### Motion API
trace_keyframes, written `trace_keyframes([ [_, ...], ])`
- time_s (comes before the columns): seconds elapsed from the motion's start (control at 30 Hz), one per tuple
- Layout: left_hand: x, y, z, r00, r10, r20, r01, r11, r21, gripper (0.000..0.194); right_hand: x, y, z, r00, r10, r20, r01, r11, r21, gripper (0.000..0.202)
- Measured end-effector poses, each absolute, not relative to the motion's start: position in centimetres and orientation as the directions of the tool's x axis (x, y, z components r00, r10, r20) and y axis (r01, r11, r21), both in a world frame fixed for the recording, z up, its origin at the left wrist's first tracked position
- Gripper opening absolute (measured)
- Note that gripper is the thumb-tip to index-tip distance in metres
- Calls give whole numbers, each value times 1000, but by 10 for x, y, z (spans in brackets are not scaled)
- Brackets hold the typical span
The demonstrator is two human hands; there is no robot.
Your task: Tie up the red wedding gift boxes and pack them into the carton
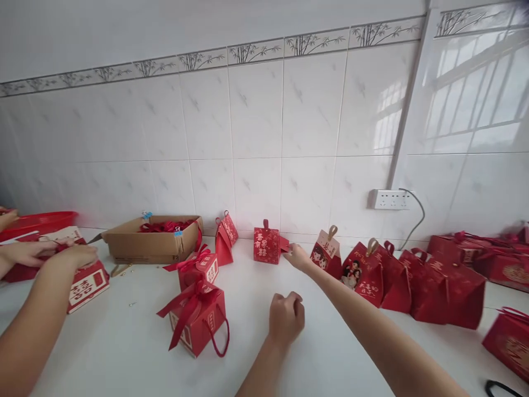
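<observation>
My right hand [299, 257] reaches to the far side of the table. Its fingers are closed at the edge of a red flap on the right side of a small red gift box [265, 246], which stands upright with a loop on top. My left hand [286, 318] is a loose fist above the white table, nearer to me, with nothing showing in it. To its left stand two red boxes with ribbon bows, the nearer bow box [200, 318] having a cord handle. A folded red gift box [225, 240] leans by the wall.
A row of red gift boxes [427, 284] stands on the right. An open cardboard box [144, 248] holds red ribbons. At left another person's hands [68, 255] work on a red box [88, 284], near a red basin [45, 221]. A socket strip [392, 199] is on the wall.
</observation>
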State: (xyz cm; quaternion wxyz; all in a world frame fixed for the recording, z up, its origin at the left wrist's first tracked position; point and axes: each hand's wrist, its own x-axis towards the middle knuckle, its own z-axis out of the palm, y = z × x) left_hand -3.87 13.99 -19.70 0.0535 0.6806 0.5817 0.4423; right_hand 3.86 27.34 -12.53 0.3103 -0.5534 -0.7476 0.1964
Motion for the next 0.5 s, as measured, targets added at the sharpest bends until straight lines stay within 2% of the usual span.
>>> trace_keyframes([
  [0.13, -35, 140, -202, -37, 842, 538, 739, -340, 582, 24, 10, 302, -118, -131, 961, 245, 674, 268, -688, 37],
  [0.23, -34, 140, -204, -51, 844, 534, 717, -342, 608, 21, -7, 309, -114, -115, 956, 269, 636, 279, -720, 36],
  [0.37, -36, 140, -203, -115, 841, 528, 658, -334, 675, 18, -19, 295, -111, -114, 940, 322, 580, 326, -747, 24],
  [0.5, -40, 143, -199, -209, 852, 481, 521, -319, 792, 16, 0, 265, -103, -104, 899, 426, 475, 421, -772, 9],
])
